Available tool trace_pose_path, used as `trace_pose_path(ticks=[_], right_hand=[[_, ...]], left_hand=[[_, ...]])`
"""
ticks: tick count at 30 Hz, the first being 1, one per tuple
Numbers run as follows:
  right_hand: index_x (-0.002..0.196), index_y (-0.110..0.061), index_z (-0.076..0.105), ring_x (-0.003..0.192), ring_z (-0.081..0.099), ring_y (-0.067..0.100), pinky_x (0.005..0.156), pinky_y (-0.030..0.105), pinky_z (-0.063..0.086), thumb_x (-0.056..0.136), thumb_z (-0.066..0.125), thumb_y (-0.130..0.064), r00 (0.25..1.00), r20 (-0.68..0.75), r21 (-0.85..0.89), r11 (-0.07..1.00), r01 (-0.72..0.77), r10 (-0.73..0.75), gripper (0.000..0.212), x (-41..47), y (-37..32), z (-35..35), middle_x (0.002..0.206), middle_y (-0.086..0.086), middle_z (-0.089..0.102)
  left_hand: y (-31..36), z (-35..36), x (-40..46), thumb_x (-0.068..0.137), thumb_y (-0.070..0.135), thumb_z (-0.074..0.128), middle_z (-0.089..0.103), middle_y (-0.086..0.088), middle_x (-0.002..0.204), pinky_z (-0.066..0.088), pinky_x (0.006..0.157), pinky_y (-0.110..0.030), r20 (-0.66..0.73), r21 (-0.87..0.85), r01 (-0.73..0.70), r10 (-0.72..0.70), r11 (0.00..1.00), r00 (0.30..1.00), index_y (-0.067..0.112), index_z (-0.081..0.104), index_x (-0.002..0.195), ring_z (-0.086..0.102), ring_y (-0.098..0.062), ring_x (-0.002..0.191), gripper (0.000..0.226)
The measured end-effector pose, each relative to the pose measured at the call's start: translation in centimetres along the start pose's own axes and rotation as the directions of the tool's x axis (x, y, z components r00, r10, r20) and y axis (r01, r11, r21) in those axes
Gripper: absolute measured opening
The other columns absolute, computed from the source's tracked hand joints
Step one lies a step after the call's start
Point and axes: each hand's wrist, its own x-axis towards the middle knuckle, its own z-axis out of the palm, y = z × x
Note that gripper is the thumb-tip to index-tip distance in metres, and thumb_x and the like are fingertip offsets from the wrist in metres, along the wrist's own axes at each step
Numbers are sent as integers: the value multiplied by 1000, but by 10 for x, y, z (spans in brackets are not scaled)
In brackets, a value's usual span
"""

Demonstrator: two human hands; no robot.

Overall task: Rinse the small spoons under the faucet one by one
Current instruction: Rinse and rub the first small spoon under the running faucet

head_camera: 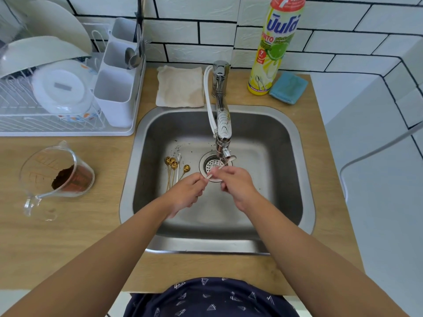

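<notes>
Both hands are over the steel sink (146, 143), just below the faucet spout (225, 156). My left hand (186, 193) pinches the handle end of a small pale spoon (211, 173). My right hand (235, 181) holds the spoon's other end near the spout, above the drain strainer (209, 164). Several small gold spoons (172, 167) and one pale spoon lie together on the sink floor, left of the drain. I cannot tell whether water is running.
A dish rack (57, 131) with bowls, a lid and a cutlery caddy (114, 88) fills the left counter. A glass measuring cup (57, 172) holds brown powder. A folded cloth (179, 88), a dish soap bottle (272, 49) and a blue sponge (288, 88) line the back.
</notes>
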Motion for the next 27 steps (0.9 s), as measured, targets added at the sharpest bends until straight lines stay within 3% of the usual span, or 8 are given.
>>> trace_pose_path(ticks=[3, 8, 12, 14, 17, 21, 25, 27], right_hand=[[62, -20, 81, 50, 38, 5, 53, 19, 39, 90, 78, -17, 989, -144, 170, 985, 2, 23, 28, 11, -5, -8, 76, -3, 73], [79, -17, 81, 50, 43, 5, 56, 21, 43, 89, 80, -22, 998, 57, -12, 1000, 1, 0, 11, -4, 4, 1, 74, -2, 72], [66, -16, 79, 47, 41, 2, 54, 18, 41, 92, 76, -16, 990, -135, 271, 962, -11, 49, 26, 11, -2, -10, 87, 2, 79], [68, -17, 80, 48, 41, 3, 53, 18, 40, 91, 78, -18, 996, -72, 181, 983, -31, 44, 23, 7, 5, -4, 89, 1, 77], [78, -15, 80, 50, 41, 6, 52, 20, 40, 86, 82, -22, 1000, -22, 35, 999, 1, 0, 11, -2, 8, 4, 82, 1, 75], [79, -12, 78, 46, 37, 4, 50, 18, 38, 92, 77, -22, 979, -203, 146, 989, 16, 14, 17, 12, -2, -7, 88, 5, 78], [87, -10, 81, 46, 45, 3, 51, 18, 44, 90, 79, -23, 1000, 21, -20, 1000, -13, 13, 14, 1, 6, 6, 79, -2, 74], [90, -6, 79, 47, 46, 2, 51, 17, 45, 93, 76, -22, 999, -32, 42, 999, -12, 14, 16, 6, 1, 2, 78, -4, 77]], left_hand=[[2, 1, 1, 106, 36, 44, 44, 2, 71, 29, 49, -21, -29, 47, -10, 11, 999, 1000, 19, 50, 88, 32, -11, 58, 26], [3, 3, 3, 105, 41, 42, 44, 5, 67, 30, 51, -25, -56, 80, -20, 25, 997, 998, 19, 50, 84, 34, -11, 58, 31], [5, 3, 4, 105, 35, 39, 37, 4, 57, 19, 43, -24, -33, -86, 84, -87, 993, 996, 17, 51, 81, 26, -10, 45, 32], [6, 2, 4, 105, 39, 37, 38, 4, 52, 16, 40, -22, -7, -120, 124, -126, 985, 992, 15, 53, 81, 23, -10, 42, 38], [4, 1, 3, 105, 49, 37, 52, -1, 54, 22, 40, -22, -21, 6, 90, -89, 996, 996, 13, 59, 82, 32, -12, 43, 49], [2, 1, 1, 107, 44, 36, 44, 3, 56, 23, 44, -25, -4, 48, 20, -20, 999, 1000, 13, 55, 84, 30, -13, 49, 43], [5, 1, 2, 108, 42, 35, 39, 3, 58, 21, 44, -25, 1, 21, 2, -2, 1000, 1000, 14, 50, 83, 27, -12, 49, 40], [3, -3, 1, 108, 41, 36, 38, 2, 58, 20, 46, -26, 36, 6, -3, 3, 1000, 999, 13, 50, 84, 27, -12, 50, 39]])
